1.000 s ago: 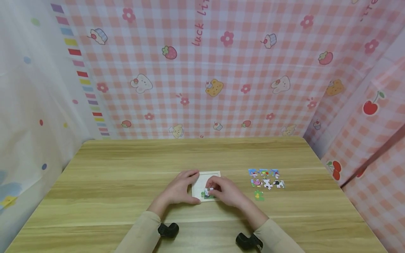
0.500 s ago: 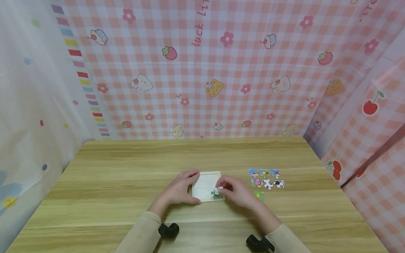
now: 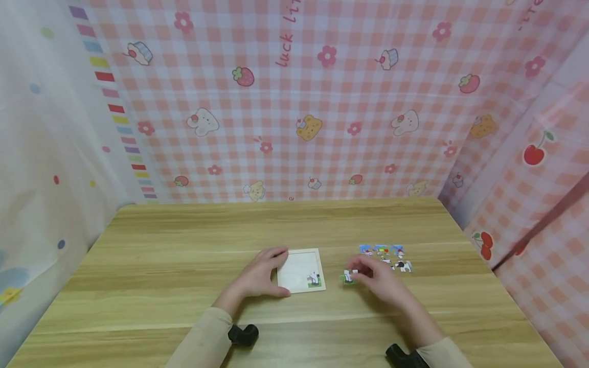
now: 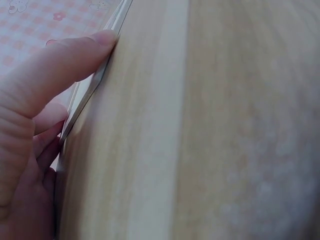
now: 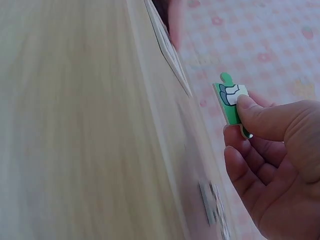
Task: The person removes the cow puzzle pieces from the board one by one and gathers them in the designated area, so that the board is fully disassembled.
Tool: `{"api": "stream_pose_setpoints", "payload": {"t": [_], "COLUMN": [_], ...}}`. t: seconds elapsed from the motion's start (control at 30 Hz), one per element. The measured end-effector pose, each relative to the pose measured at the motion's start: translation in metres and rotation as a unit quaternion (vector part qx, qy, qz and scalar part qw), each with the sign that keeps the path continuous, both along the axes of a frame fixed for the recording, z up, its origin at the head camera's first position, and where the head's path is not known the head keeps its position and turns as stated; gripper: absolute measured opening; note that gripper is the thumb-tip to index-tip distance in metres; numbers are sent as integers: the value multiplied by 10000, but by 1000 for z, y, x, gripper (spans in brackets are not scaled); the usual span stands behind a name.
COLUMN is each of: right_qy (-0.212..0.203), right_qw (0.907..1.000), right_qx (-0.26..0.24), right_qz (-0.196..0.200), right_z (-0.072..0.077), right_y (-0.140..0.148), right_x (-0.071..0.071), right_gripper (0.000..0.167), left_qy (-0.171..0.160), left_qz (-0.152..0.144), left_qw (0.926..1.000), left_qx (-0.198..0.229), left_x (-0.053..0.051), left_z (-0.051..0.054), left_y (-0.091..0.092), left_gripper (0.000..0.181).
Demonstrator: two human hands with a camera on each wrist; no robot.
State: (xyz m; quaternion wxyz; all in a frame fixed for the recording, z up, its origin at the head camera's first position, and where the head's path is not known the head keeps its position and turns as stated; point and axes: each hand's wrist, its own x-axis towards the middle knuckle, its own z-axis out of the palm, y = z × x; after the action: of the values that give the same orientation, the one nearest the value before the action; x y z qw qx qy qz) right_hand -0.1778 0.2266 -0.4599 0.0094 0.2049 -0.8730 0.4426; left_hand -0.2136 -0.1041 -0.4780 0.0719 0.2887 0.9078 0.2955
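Note:
My left hand (image 3: pixel 261 273) grips the left side of a square, pale wooden puzzle tray (image 3: pixel 292 271), thumb at the near corner and fingers at the far one. In the left wrist view the thumb (image 4: pixel 75 60) presses the tray's edge. One puzzle piece (image 3: pixel 314 279) lies in the tray's near right corner. Right of the tray, my right hand (image 3: pixel 382 280) pinches a green and white puzzle piece (image 5: pixel 230 102) between thumb and fingers, above the table. That hand hides some loose pieces behind it.
Several loose puzzle pieces (image 3: pixel 382 250) lie in rows beyond the right hand, one with a black and white picture (image 3: pixel 404 266). The wooden table (image 3: pixel 184 245) reaches back to a pink checked curtain (image 3: pixel 276 102).
The right hand has carried its puzzle piece from over the tray to the right, towards the loose pieces. The corner piece in the tray has come into sight. The left hand stays put.

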Motion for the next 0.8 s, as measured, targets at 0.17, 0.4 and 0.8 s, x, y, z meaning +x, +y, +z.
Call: {"api": "stream_pose_setpoints", "payload": {"t": [0.17,0.4,0.8], "right_qy": [39,-73,186], "right_qw": [9996,9987,9957], "right_qx": [-272,-92,323], "right_qz": [-120,-495,-847], "right_z": [0,2,-8], "right_y": [25,55,83], "right_x": [5,12,17], "right_gripper": [14,14,15], "left_qy": [29,3,-25], "left_qz": [-3,-28,-16], "left_qw": [10000,10000,10000], "left_qx": [-2,27,87], "left_x": [0,0,1], "left_z": [0,0,1], "left_y": [0,-1,-1], "left_gripper": [99,99,98]}}
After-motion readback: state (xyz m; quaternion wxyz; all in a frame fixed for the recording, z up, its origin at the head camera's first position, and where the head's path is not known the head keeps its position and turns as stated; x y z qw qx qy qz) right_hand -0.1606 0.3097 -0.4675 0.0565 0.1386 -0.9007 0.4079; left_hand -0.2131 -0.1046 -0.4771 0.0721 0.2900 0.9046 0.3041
